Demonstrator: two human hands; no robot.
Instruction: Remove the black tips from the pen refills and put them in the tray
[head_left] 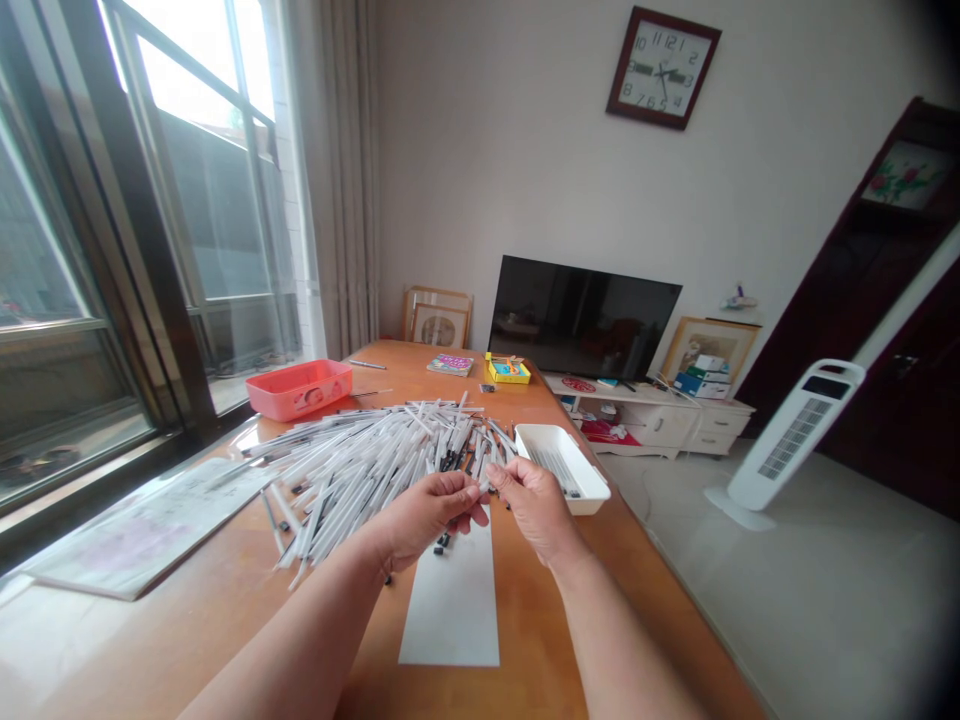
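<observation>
Fingers (pixel 456 497) mostly hide the pale piece (pixel 484 488) left hand (pixel 422 515) and right hand (pixel 541 508) pinch.

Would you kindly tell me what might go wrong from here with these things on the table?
The white tray sits close to the edge of the table and near the right hand, so a bump might knock it off. The left hand is right by the loose pile of thin sticks, so a careless sweep could scatter some.
</observation>
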